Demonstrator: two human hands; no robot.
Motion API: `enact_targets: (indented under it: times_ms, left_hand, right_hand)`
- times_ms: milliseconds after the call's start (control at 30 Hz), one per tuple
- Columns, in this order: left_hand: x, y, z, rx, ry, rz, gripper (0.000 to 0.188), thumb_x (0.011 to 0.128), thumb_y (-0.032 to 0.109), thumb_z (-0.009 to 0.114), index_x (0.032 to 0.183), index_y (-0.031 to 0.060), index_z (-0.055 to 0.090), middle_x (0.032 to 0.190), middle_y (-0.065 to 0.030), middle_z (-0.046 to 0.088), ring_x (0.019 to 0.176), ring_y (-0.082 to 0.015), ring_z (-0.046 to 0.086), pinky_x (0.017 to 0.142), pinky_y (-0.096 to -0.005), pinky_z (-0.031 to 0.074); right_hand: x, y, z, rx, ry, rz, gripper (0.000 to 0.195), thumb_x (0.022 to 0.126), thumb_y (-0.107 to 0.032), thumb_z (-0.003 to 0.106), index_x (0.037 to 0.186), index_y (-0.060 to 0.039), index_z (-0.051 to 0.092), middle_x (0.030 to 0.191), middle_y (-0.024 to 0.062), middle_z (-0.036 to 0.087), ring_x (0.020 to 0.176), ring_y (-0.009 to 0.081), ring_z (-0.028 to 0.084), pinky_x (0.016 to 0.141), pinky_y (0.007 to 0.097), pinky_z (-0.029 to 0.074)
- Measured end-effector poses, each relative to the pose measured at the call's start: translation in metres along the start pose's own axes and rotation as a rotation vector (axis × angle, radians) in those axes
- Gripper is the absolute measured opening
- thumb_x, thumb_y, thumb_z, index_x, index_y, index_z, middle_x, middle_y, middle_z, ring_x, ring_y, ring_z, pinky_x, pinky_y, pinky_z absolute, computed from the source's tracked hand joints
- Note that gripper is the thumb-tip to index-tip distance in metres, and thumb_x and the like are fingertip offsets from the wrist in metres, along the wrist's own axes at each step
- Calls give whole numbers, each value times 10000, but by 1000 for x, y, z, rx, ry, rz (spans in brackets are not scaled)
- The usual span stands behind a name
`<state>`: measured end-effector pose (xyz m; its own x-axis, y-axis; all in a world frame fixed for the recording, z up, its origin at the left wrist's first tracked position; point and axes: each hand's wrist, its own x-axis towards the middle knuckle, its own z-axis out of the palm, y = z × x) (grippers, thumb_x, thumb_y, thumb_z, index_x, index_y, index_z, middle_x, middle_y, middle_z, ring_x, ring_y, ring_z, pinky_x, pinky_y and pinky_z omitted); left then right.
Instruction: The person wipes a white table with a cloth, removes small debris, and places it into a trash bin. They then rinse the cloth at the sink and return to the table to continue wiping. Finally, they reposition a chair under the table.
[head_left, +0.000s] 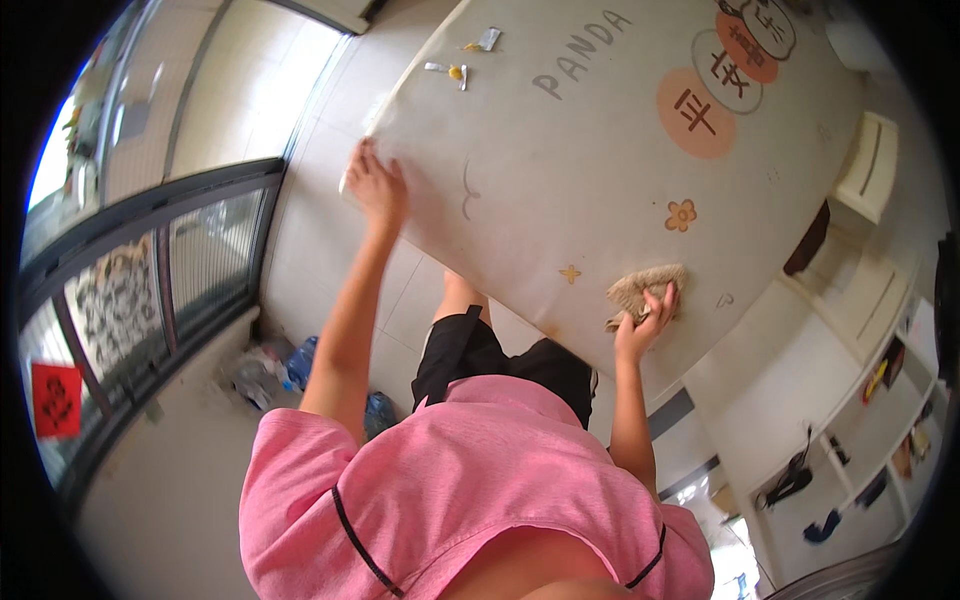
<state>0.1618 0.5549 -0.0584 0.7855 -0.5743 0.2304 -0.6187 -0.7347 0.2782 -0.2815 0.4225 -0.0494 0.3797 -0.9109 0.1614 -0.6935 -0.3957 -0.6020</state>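
Observation:
My right hand (639, 327) holds a beige terry cloth (637, 291) pressed flat on the table, near the edge closest to me. The cloth is bunched, and its far part spreads beyond my fingers. My left hand (377, 187) rests at the table's left corner with its fingers spread, holding nothing. A pale cover with printed flowers, coloured circles and writing lies over the table (540, 180). Two small torn wrappers with yellow bits, an upper wrapper (486, 39) and a lower wrapper (452, 73), lie near the far left edge.
Sliding glass doors (217, 232) stand to my left. Plastic bags (255, 379) and a blue water bottle (301, 362) are on the tiled floor by the wall. At right are a cream chair (866, 169) and white shelving (817, 420) holding a black corded item (787, 480).

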Motion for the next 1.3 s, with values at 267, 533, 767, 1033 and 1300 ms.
enact_targets:
  times_ms: [267, 533, 767, 1033, 1300]
  left_hand:
    - [26, -24, 7, -64, -173, -28, 478, 901, 220, 423, 1315, -15, 385, 1391, -133, 377, 1272, -285, 367, 1066, -422, 227]
    - [33, -25, 6, -118, -208, -30, 487, 889, 217, 429, 1309, -26, 384, 1367, -174, 391, 1251, -305, 381, 1047, -439, 238]
    - [36, -36, 3, -451, -200, -255, 469, 906, 222, 405, 1311, -16, 388, 1372, -156, 403, 1263, -295, 390, 1074, -414, 234]
    - [113, -111, -51, -2285, 24, -1212, 534, 961, 352, 241, 1336, -11, 351, 1381, -188, 396, 1289, -312, 383, 1082, -465, 291]
    - [94, -71, -100, -2956, -54, -1107, 559, 955, 395, 281, 1327, -15, 363, 1376, -203, 383, 1287, -327, 369, 1073, -461, 316]
  right_hand:
    - [22, -185, 150, -177, 298, 415, 315, 744, -83, 555, 1054, -52, 509, 1410, 220, 322, 1320, 454, 235, 1057, 589, 170]
    - [180, -248, 240, 107, 344, 373, 324, 694, -53, 530, 1016, -87, 538, 1321, 155, 452, 1303, 350, 311, 1056, 561, 146]
    - [164, -222, 145, 1529, 273, 994, 432, 767, -63, 507, 1192, 7, 491, 1192, 125, 531, 1077, 275, 538, 935, 415, 435]
    - [51, -207, 136, -102, -233, -256, 434, 730, -93, 591, 1162, -94, 558, 1295, 125, 476, 1204, 315, 424, 996, 472, 334]
    - [57, -240, 161, 141, -213, -148, 494, 671, 59, 542, 1115, -143, 621, 1213, 95, 531, 1151, 334, 442, 954, 441, 376]
